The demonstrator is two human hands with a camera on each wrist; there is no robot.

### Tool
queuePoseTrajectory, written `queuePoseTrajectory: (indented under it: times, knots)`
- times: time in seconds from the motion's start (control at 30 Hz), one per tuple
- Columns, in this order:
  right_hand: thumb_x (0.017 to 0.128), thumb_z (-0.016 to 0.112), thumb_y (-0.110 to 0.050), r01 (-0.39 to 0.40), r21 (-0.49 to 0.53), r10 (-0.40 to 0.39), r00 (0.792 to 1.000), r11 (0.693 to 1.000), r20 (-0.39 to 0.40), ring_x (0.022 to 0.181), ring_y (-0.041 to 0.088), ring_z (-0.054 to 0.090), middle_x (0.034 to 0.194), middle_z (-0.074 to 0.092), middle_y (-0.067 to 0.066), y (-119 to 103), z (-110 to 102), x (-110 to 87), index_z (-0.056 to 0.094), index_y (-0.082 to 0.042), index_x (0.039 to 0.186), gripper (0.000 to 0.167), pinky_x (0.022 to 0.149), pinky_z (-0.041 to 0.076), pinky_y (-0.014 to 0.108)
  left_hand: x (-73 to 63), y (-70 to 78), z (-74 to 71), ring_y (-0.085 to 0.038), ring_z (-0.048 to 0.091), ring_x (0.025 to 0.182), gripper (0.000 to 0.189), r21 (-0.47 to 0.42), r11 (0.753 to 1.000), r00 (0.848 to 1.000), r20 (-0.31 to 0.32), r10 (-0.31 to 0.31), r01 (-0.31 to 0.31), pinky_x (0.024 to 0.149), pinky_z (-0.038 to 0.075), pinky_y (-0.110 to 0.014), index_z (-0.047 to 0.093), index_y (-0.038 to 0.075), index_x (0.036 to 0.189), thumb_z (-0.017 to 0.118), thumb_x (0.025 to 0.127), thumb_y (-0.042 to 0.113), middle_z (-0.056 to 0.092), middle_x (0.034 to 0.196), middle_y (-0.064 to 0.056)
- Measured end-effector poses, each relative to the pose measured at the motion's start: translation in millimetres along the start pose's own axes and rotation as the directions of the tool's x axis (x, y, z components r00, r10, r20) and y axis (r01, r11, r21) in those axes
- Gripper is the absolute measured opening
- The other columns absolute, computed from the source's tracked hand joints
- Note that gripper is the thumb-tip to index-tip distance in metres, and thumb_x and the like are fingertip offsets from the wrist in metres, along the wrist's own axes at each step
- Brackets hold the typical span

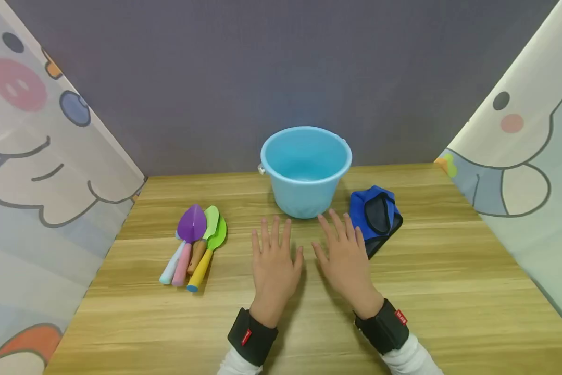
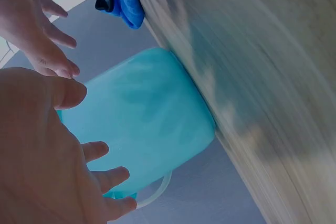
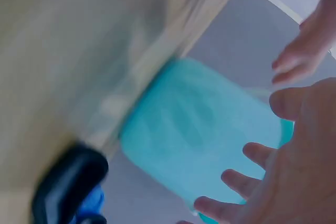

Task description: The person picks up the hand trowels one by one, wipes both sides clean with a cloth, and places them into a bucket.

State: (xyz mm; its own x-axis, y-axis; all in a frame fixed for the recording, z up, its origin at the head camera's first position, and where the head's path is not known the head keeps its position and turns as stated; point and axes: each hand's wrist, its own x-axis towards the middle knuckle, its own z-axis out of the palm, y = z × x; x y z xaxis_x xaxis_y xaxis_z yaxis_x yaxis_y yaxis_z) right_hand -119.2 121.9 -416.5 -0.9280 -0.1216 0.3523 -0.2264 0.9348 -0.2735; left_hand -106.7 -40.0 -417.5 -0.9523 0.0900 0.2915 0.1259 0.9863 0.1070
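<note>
A light blue bucket (image 1: 304, 195) stands upright at the back middle of the table, its inside bare. In front of it my left hand (image 1: 275, 273) is held over the table, palm down with fingers spread and straight. My right hand (image 1: 346, 265) is held the same way, its fingertips near the bucket's base and the blue and black cloth item (image 1: 372, 213). Both hands hold nothing. In the left wrist view the bucket (image 2: 142, 114) lies beyond the left fingers; the right wrist view shows the bucket (image 3: 194, 129) past the right fingers.
To the left lies a bundle of small garden trowels, with a purple blade (image 1: 192, 224), green blades (image 1: 219, 234) and coloured handles. A dark grey panel (image 1: 281, 78) rises behind the wooden table (image 1: 449, 271). Cartoon-printed sheets (image 1: 534, 156) flank both sides.
</note>
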Motion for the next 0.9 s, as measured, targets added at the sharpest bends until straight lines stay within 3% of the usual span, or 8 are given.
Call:
queuePoseTrajectory:
  times: [0.2, 0.33, 0.43, 0.53, 0.6, 0.73, 0.9]
  knots:
    - [0.103, 0.058, -0.037, -0.023, 0.013, 0.024, 0.999, 1.000, -0.049, 0.148, 0.055, 0.029, 0.161, 0.035, 0.020, 41, -11, 29.6, 0.041, -0.013, 0.154, 0.059, 0.112, 0.032, 0.072, 0.6, 3.5, 0.0, -0.037, 0.016, 0.159, 0.067, -0.016, 1.000, 0.999, 0.038, -0.002, 0.002, 0.128, 0.014, -0.055, 0.031, 0.020, 0.161, 0.047, 0.104, 0.050, 0.028, 0.168, -0.010]
    - [0.105, 0.054, -0.038, -0.044, 0.028, 0.045, 0.997, 0.999, -0.068, 0.143, 0.062, 0.029, 0.160, 0.032, 0.027, 71, -8, 54.0, 0.039, -0.011, 0.155, 0.059, 0.109, 0.031, 0.077, -2.2, 3.0, 0.7, -0.036, 0.016, 0.159, 0.067, -0.022, 1.000, 0.997, 0.070, -0.014, 0.015, 0.128, 0.014, -0.055, 0.030, 0.021, 0.161, 0.045, 0.103, 0.052, 0.027, 0.169, -0.009]
    - [0.105, 0.052, -0.042, -0.108, -0.001, 0.108, 0.994, 0.994, 0.014, 0.140, 0.069, 0.025, 0.161, 0.026, 0.033, 91, -1, 65.9, 0.034, -0.011, 0.158, 0.064, 0.105, 0.030, 0.081, -5.0, 1.1, 0.8, -0.034, 0.013, 0.160, 0.069, -0.015, 0.999, 0.995, 0.100, -0.027, 0.029, 0.128, 0.014, -0.054, 0.028, 0.022, 0.162, 0.044, 0.103, 0.054, 0.026, 0.169, -0.008]
    - [0.104, 0.050, -0.047, -0.167, -0.076, 0.178, 0.967, 0.983, 0.181, 0.138, 0.075, 0.020, 0.162, 0.017, 0.037, 105, 6, 69.1, 0.029, -0.008, 0.160, 0.071, 0.103, 0.029, 0.083, -6.7, -0.4, 1.0, -0.034, 0.013, 0.160, 0.069, -0.009, 1.000, 0.993, 0.119, -0.029, 0.030, 0.129, 0.014, -0.054, 0.027, 0.022, 0.162, 0.043, 0.103, 0.055, 0.025, 0.170, -0.008]
    - [0.103, 0.052, -0.048, -0.161, -0.111, 0.185, 0.949, 0.981, 0.256, 0.136, 0.077, 0.019, 0.161, 0.016, 0.040, 113, 9, 69.8, 0.031, -0.006, 0.159, 0.073, 0.100, 0.033, 0.083, -7.0, -0.8, 0.9, -0.034, 0.014, 0.160, 0.070, -0.004, 1.000, 0.992, 0.120, -0.023, 0.024, 0.128, 0.014, -0.054, 0.027, 0.021, 0.162, 0.042, 0.103, 0.055, 0.026, 0.169, -0.009]
    - [0.100, 0.059, -0.047, -0.118, -0.130, 0.151, 0.946, 0.985, 0.287, 0.131, 0.077, 0.025, 0.158, 0.019, 0.041, 122, 9, 72.9, 0.041, -0.006, 0.154, 0.070, 0.092, 0.042, 0.081, -5.9, 0.0, -0.2, -0.035, 0.016, 0.159, 0.070, 0.006, 1.000, 0.993, 0.119, -0.016, 0.016, 0.129, 0.014, -0.054, 0.027, 0.020, 0.162, 0.041, 0.104, 0.056, 0.026, 0.169, -0.009]
    - [0.099, 0.061, -0.048, -0.124, -0.120, 0.156, 0.938, 0.985, 0.309, 0.129, 0.077, 0.026, 0.155, 0.020, 0.041, 127, 5, 77.0, 0.044, -0.005, 0.152, 0.070, 0.088, 0.043, 0.082, -4.9, 2.2, -2.5, -0.035, 0.018, 0.159, 0.070, -0.002, 1.000, 0.994, 0.105, -0.011, 0.011, 0.128, 0.014, -0.053, 0.029, 0.020, 0.161, 0.044, 0.103, 0.055, 0.028, 0.168, -0.010]
